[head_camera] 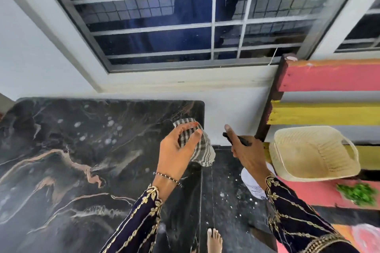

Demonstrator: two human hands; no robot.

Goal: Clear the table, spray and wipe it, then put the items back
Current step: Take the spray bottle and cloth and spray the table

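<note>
Lying right of the marble table (61, 150): cream basket (298, 141), greens (358, 193), painted bench (329, 80).

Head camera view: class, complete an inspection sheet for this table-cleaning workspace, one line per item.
Surface: dark marble table, white droplets spattered across it.
Job's things: checked cloth; white spray bottle with black trigger.
Clutter: woven basket and green leaves on the painted bench.
Grippers: left hand grips the cloth; right hand holds the spray bottle.
Cables: nothing seen.
Surroundings: barred window, white wall, a bare foot on the dark floor.
</note>
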